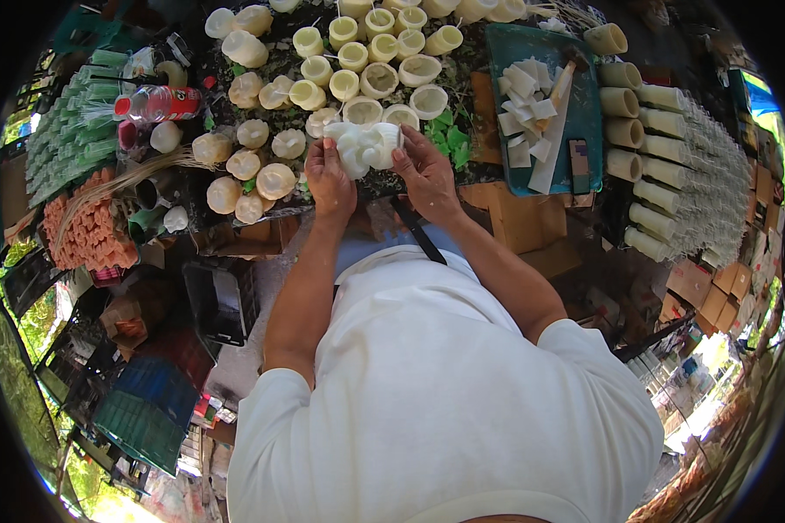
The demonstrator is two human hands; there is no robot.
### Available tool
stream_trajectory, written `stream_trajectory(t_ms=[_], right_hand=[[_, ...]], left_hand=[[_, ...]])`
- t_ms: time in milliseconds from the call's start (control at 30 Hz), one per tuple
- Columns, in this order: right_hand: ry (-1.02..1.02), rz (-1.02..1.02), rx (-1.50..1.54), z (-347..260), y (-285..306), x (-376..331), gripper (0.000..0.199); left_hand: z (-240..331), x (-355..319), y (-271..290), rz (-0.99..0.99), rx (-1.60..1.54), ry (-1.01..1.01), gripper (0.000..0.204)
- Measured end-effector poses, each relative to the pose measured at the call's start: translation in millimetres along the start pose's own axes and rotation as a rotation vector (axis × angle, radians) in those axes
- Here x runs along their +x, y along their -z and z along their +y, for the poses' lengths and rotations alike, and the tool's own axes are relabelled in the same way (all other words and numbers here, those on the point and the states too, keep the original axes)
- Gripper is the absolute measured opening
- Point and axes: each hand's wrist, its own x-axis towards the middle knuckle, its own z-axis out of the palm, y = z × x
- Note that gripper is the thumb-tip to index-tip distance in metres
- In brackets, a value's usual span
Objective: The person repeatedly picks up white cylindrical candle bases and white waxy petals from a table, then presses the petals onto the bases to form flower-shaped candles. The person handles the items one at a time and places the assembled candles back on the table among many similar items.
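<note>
Over the table's near edge I hold up a white lobed wax piece with rounded, sculpted bumps. My left hand pinches its left side between thumb and fingers. At its right end, the fingers of my right hand close around it. Just beyond the hands stand several cream wax cups, many with a white wick sticking up. Several rounded pale wax pieces lie to the left of my left hand. Green leaf-like scraps are beside my right hand.
At the right, a teal tray holds white wax offcuts, a hammer-like tool and a phone-like slab. Cream cylinders line its far side. A red-labelled bottle, green sticks and pink sticks stand left.
</note>
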Motion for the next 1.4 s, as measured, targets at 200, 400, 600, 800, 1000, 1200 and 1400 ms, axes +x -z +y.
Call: stream_trajectory(t_ms=[200, 400, 600, 800, 1000, 1200, 1400], right_hand=[[-0.217, 0.087, 0.49, -4.0, 0.5, 5.6, 0.039], [-0.431, 0.087, 0.74, -11.1, 12.1, 15.9, 0.016], [-0.432, 0.033, 0.719, -18.1, 13.3, 15.8, 0.017], [-0.37, 0.093, 0.807, 1.2, 9.5, 12.5, 0.012], [-0.277, 0.025, 0.88, 14.6, 12.7, 19.1, 0.007], [-0.255, -0.12, 0.907, 0.4, 12.5, 15.9, 0.016], [-0.029, 0.016, 0.615, 8.0, -6.6, 7.7, 0.041]], left_hand=[[2.4, -8.2, -0.9, -0.041, -0.046, 0.044, 0.019], [3.1, -8.3, 1.6, -0.103, 0.044, 0.022, 0.021], [0.9, -7.8, 8.1, -0.113, 0.02, 0.036, 0.02], [-3.4, -8.7, -1.5, 0.052, -0.01, -0.003, 0.021], [10.1, -16.9, -23.9, 0.11, 0.437, -0.287, 0.024], [25.9, -25.3, -32.2, -0.012, 0.584, -0.397, 0.025], [13.8, -20.3, -25.5, 0.12, 0.293, -0.169, 0.021]])
